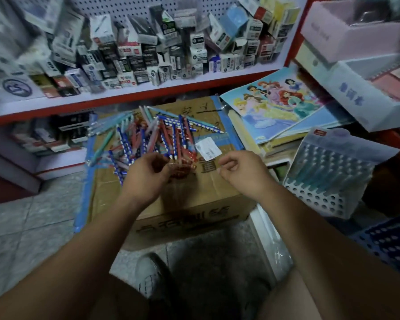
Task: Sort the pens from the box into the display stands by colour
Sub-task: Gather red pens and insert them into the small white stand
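Note:
A loose pile of pens (157, 137), red, blue-patterned and pale teal, lies on top of a closed cardboard box (194, 204). My left hand (146, 174) grips a blurred bunch of red pens (180, 169) at the near edge of the pile. To the right of that bunch, my right hand (240, 169) hovers over the box with its fingers curled and thumb near the forefinger. I see nothing between them. A white perforated display stand (319, 199) holding teal pens leans at the right of the box.
A red-edged shelf (148, 91) packed with small stationery boxes runs behind. Picture books (275, 105) and a white paper tag (208, 148) lie beyond the right hand. A blue perforated basket (388, 241) is at lower right. My shoe (153, 276) stands on the tiled floor.

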Tool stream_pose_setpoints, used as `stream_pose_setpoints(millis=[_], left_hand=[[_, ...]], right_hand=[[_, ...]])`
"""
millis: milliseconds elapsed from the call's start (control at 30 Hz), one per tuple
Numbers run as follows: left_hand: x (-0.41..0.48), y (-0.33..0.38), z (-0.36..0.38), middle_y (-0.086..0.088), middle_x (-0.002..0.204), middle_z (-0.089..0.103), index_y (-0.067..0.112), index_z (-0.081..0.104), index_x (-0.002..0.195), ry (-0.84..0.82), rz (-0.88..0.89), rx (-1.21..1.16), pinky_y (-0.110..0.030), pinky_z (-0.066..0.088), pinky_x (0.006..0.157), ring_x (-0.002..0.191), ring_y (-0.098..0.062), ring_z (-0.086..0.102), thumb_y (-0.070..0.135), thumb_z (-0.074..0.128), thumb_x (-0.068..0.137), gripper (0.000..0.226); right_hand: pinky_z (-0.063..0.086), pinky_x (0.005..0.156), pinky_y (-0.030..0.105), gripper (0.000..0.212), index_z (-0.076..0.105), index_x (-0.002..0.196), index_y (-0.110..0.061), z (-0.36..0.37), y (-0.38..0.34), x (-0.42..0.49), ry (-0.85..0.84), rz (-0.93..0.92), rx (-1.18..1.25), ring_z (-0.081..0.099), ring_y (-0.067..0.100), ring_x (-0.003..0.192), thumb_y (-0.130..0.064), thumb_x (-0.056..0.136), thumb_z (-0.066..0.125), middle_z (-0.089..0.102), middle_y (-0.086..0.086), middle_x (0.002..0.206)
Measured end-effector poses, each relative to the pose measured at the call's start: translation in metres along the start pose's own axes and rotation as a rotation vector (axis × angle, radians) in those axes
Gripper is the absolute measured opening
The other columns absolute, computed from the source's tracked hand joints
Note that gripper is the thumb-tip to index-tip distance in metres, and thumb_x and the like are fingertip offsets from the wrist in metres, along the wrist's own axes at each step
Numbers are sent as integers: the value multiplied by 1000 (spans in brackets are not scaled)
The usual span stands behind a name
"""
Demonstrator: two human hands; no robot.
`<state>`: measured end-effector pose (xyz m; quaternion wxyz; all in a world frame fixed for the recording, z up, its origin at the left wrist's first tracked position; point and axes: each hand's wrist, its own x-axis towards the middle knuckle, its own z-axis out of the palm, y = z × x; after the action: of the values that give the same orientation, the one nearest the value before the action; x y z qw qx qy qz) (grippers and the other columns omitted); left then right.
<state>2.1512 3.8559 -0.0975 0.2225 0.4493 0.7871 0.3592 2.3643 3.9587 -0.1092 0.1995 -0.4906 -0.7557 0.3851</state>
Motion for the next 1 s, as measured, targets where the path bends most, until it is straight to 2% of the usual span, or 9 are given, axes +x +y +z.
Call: stream_pose_setpoints(millis=[100,167,233,400,567,633,733,833,1000], left_hand=[[5,-22,-23,3,78,69,17,67,91,35,-21,101,-24,48,64,70,-9,63,26,66,92,9],[7,-33,-34,1,81,70,16,68,93,51,-20,169,-28,51,68,74,-12,63,26,66,92,10],[7,-44,-41,1,80,68,14,69,92,36,-4,203,-31,49,68,76,-17,64,25,66,92,11],[5,-61,-42,4,82,66,15,69,94,-59,21,268,-19,33,59,77,-13,60,21,66,89,9],[7,-65,-37,1,89,69,16,69,98,-86,33,299,-21,32,60,80,-14,61,24,65,90,12],[9,-65,-34,1,91,70,17,68,100,-86,29,293,-25,38,65,83,-17,63,24,66,90,13],[12,-65,-31,0,93,71,18,68,103,-87,28,284,-31,53,74,88,-20,66,26,67,89,16],[12,-63,-29,0,95,71,18,68,106,-98,28,279,-36,56,78,88,-19,66,26,70,88,20],[10,-65,-26,0,93,68,18,68,105,-102,47,277,-30,52,70,83,-18,64,24,75,83,24]], right_hand=[[48,70,23,9,70,93,-26,21,-15,13,-65,-27,-52,61,5,77,-18,89,70,65,-13,80],[48,70,24,10,68,90,-28,37,-20,23,-82,-42,-86,61,6,77,-19,89,70,64,-13,81],[46,70,25,9,69,93,-28,52,-23,30,-109,-49,-153,61,11,77,-19,90,68,64,-11,83],[52,78,34,25,69,115,-21,74,-20,42,-87,-67,-342,59,25,81,-17,91,63,53,6,107],[54,80,36,21,70,108,-22,81,-16,46,-72,-56,-365,59,25,79,-16,88,66,53,6,102],[54,79,34,12,70,96,-24,82,-15,46,-64,-38,-345,60,23,80,-16,87,70,55,4,101],[52,74,31,15,65,82,-27,80,-13,49,-44,27,-246,62,19,82,-15,85,74,64,1,94],[49,64,29,12,64,84,-21,70,-13,48,-40,91,-130,64,16,79,-14,86,73,66,-3,83],[55,70,35,12,65,84,-23,50,-18,40,36,107,-24,67,16,76,-19,85,77,69,-3,77]])
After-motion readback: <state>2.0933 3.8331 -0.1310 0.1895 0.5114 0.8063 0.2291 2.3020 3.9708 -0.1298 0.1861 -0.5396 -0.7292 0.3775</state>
